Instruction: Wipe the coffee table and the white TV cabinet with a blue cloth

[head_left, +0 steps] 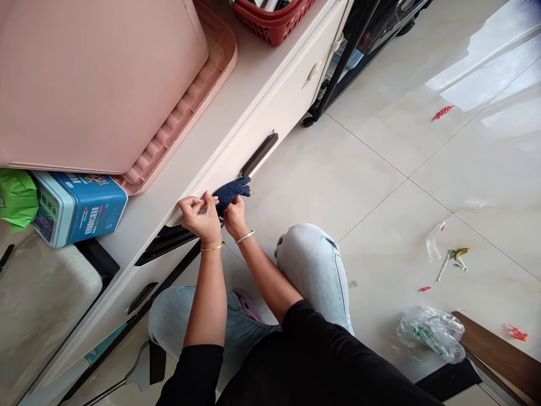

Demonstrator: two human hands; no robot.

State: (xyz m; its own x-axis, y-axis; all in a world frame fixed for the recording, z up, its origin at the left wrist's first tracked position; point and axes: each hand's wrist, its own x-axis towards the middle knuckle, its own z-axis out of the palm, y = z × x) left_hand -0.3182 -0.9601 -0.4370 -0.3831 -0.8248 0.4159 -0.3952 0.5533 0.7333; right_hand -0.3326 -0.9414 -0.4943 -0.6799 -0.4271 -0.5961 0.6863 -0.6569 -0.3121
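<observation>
A navy blue, fuzzy towel-like cloth [230,194] is bunched against the white cabinet front [245,141], just below a dark handle [260,154]. My left hand [203,219], with a gold bangle at the wrist, has its thumb and fingers bent together at the cabinet's upper edge, pinching the near end of the cloth. Beneath the cloth, my right hand [235,217], wearing a silver bangle, is closed on its lower side. The cloth and hand hide part of the right fingertips.
On the countertop are a pink ridged tray [220,73], a blue box [95,206], a green packet [17,197] and a red basket [274,22]. A black wheeled rack [338,84] stands beyond the cabinet. Clear plastic [435,332] and red scraps lie on the tiled floor.
</observation>
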